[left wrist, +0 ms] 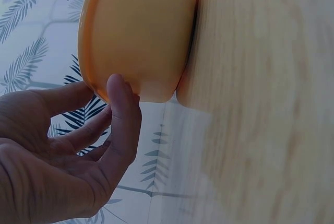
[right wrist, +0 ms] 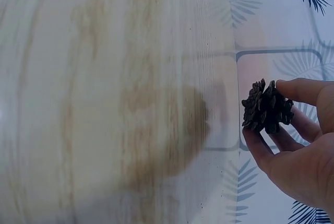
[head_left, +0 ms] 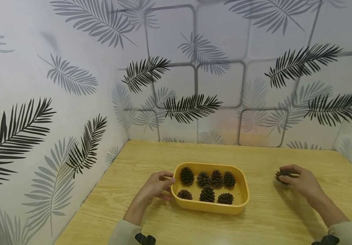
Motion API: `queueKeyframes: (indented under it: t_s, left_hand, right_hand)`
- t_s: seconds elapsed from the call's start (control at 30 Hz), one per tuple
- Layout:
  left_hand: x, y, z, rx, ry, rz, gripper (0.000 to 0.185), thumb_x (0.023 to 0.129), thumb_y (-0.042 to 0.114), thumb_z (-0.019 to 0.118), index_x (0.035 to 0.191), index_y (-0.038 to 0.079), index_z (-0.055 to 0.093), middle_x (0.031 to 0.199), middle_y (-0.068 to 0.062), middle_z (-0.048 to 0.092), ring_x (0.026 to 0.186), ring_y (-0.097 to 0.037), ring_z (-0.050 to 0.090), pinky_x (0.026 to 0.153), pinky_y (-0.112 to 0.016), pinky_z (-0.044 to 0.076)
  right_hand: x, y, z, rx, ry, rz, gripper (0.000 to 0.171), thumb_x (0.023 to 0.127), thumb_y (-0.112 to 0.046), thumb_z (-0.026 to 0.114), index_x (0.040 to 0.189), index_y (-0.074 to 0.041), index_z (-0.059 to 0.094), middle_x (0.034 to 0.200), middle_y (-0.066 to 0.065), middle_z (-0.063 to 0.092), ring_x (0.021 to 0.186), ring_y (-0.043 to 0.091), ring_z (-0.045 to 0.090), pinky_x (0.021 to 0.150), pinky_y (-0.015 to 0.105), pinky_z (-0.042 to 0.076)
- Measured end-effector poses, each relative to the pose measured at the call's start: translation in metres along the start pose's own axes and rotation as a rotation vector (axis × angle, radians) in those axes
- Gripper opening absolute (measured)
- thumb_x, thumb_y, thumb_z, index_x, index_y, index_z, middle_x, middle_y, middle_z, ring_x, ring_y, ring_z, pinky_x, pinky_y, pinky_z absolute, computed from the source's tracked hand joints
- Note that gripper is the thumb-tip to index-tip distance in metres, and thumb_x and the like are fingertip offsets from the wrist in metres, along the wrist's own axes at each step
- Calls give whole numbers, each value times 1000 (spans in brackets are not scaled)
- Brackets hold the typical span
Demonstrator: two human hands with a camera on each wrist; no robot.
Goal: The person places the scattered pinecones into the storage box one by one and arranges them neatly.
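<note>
Palm-leaf wallpaper point(head_left: 56, 85) covers the walls on three sides of me, from nine round to three o'clock. Below it lies the light wooden table point(head_left: 194, 153). At its centre sits the yellow tray point(head_left: 244, 199) with seven pine cones in it. My left hand point(head_left: 155, 186), at nine o'clock of the tray, grips its short rim. My right hand point(head_left: 300, 180), at three o'clock and well apart from the tray, pinches a single pine cone point(right wrist: 266, 107) between thumb and fingers.
</note>
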State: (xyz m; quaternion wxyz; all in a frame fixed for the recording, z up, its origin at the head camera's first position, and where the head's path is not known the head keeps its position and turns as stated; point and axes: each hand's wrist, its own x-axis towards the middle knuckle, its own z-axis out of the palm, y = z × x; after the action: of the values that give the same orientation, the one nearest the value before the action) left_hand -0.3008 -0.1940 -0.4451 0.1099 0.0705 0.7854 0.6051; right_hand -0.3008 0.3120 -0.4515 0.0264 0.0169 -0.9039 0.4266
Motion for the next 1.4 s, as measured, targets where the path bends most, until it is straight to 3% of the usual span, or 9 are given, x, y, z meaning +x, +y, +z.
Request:
queueKeyframes:
  t_s: [0.6, 0.73, 0.8, 0.87, 0.97, 1.2, 1.4]
  left_hand:
    - [0, 0, 0, -7, -7, 4, 45, 106, 21, 64, 142, -4, 58, 117, -22, 64, 84, -24, 72, 64, -38, 67]
    - [0, 0, 0, -11, -10, 3, 44, 106, 21, 64, 142, -4, 57, 118, -23, 63, 84, -24, 72, 64, -38, 67]
    - [0, 0, 0, -11, -9, 4, 44, 106, 21, 64, 141, -4, 58, 118, -24, 63, 83, -23, 72, 64, -39, 67]
    - [1, -1, 0, -11, -8, 4, 43, 106, 20, 64, 141, -3, 59, 118, -24, 63, 82, -23, 72, 63, -38, 67]
    - [2, -1, 0, -10, -7, 4, 42, 106, 20, 64, 140, -3, 60, 118, -25, 63, 81, -22, 72, 63, -38, 67]
    - [1, -2, 0, -13, -8, 4, 43, 106, 21, 64, 141, -4, 59, 118, -25, 63, 81, -21, 72, 62, -36, 67]
    - [2, -1, 0, -15, -5, 8, 43, 106, 20, 64, 141, -3, 59, 118, -25, 63, 81, -21, 72, 61, -35, 67]
  right_hand:
    - [-6, -17, 6, 15, 13, -63, 54, 106, -27, 65, 146, 6, 51, 142, 34, 55, 126, 52, 57, 94, 66, 53]
    - [-7, -19, 5, 27, 12, -65, 53, 105, -27, 67, 145, 5, 53, 139, 31, 59, 111, 21, 69, 94, 63, 55]
    - [-8, -21, 6, 38, 10, -69, 53, 104, -27, 68, 145, 4, 54, 138, 30, 60, 103, 2, 65, 95, 61, 56]
    - [-8, -23, 7, 48, 5, -73, 53, 104, -27, 68, 145, 4, 54, 138, 29, 61, 99, -9, 59, 96, 60, 56]
    - [-9, -25, 10, 48, -1, -81, 51, 104, -26, 68, 144, 3, 55, 136, 27, 62, 98, -9, 59, 96, 58, 57]
    - [-11, -31, 16, 38, -1, -110, 48, 104, -24, 68, 143, 2, 56, 135, 25, 63, 110, 17, 67, 93, 54, 59]
    - [-14, -38, 20, 49, -3, -121, 47, 103, -23, 70, 142, 0, 58, 133, 24, 64, 104, 6, 65, 87, 37, 60]
